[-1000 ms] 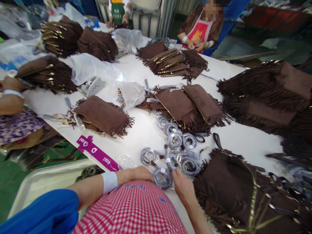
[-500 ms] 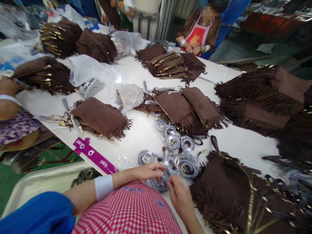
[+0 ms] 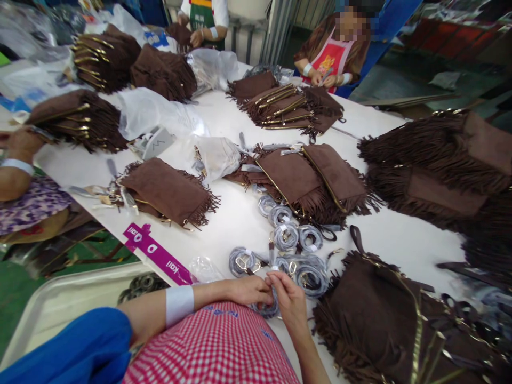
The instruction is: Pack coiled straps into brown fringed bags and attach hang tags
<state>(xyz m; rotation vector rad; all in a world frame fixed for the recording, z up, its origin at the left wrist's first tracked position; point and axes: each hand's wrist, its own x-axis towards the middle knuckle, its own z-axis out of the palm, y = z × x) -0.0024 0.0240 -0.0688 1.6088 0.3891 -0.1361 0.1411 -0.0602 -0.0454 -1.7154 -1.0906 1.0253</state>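
Close to my apron at the table's front edge, my left hand [image 3: 251, 290] has its fingers curled at a coiled grey strap [image 3: 270, 306], which it partly covers. My right hand [image 3: 288, 296] meets it from the right, thumb and fingertips pinched together; anything between them is too small to tell. Just beyond lie several plastic-wrapped strap coils [image 3: 311, 276] with gold clasps. Behind the coils, brown fringed pouches [image 3: 294, 173] with gold zips overlap. A larger brown fringed pile [image 3: 372, 304] lies right of my right hand.
Another pouch [image 3: 166, 189] lies left, behind a purple tape strip [image 3: 160, 253]. A pale tray [image 3: 48, 304] holds dark coils below the table edge. Fringed pouches [image 3: 440, 186] are heaped at right. People work at the left and far sides.
My left hand has curled its fingers and moved down onto the coil. My right hand has risen slightly, and its fingertips now meet beside the left. Across the table, a person has come further into view.
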